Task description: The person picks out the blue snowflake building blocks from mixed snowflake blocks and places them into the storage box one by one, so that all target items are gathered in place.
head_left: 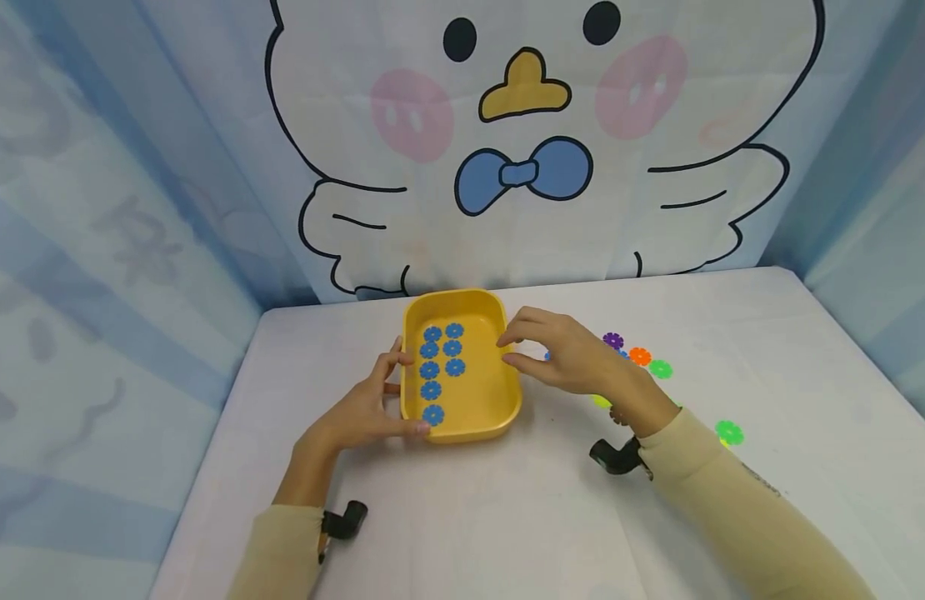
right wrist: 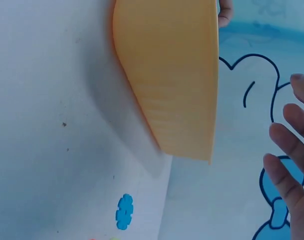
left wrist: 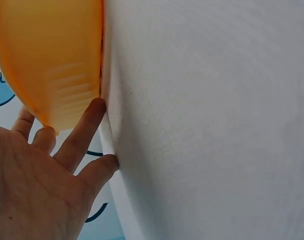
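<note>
A yellow tray [head_left: 481, 392] with rounded corners sits toward the back of the white table. Inside, blue flower-shaped discs [head_left: 429, 369] lie in two columns on its left side, the left column longer. My left hand [head_left: 357, 412] holds the tray at its left side, with the thumb on the front left corner of the rim. In the left wrist view, fingertips rest along the orange-looking outer wall [left wrist: 52, 55]. Beside the right rim, my right hand [head_left: 571, 350] has its fingers loosely bent. Nothing shows between those fingers [right wrist: 286, 142] in the right wrist view.
Past my right hand lie loose flower discs: purple [head_left: 613, 340], orange [head_left: 639, 356] and green [head_left: 661, 368], with others partly hidden under the forearm. Another green disc [head_left: 729, 432] lies farther right. A blue disc [right wrist: 125, 212] is near the tray. A printed curtain [head_left: 522, 242] stands behind the table.
</note>
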The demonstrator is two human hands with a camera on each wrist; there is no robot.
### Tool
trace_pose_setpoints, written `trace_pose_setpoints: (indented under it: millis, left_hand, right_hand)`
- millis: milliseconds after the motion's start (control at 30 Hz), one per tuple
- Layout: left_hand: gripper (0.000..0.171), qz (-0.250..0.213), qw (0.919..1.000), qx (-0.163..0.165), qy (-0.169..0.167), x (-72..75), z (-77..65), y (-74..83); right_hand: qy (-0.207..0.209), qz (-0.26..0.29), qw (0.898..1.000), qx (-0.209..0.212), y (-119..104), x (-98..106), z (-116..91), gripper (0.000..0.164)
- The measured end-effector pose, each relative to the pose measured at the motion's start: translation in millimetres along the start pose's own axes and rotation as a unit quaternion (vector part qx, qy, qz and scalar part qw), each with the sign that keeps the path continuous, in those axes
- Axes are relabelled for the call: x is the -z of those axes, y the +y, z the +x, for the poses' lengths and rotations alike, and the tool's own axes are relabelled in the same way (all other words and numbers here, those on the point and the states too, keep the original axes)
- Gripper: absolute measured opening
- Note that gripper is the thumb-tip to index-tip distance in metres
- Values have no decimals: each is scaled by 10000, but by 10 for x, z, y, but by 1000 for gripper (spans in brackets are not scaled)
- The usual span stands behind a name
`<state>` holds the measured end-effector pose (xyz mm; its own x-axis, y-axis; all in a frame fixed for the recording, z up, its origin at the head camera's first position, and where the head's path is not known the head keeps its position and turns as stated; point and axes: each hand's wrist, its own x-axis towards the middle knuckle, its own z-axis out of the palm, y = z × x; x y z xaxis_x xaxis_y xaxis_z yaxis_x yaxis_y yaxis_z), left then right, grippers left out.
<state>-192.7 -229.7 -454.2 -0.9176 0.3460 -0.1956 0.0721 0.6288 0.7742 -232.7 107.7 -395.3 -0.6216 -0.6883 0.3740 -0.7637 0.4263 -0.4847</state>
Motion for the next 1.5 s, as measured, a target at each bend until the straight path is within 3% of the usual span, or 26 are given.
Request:
trace_pose_setpoints:
  millis: [300,567,800,1233,1500]
  left_hand:
    - [101,0,10000,61,-12,-9,-4,10]
    - [103,11,9999,95,35,2,-6,19]
    - [101,-27,10000,70,49,0,-2,36]
    - [100,-77,9999,73,1,-8,-26,46]
    - [101,-115,9999,94,5,-14,-26,54]
  right_hand:
    - [328,184,9991,-174,122,-3,-221,18]
    - [775,278,9965,161,222,0,-354,18]
    - [987,210,9947,202,349,12,-521,19]
    - [732,-319,9959,-426,526,122,-834,25]
    - [915,-324,9946,-369,703,169,-998,29]
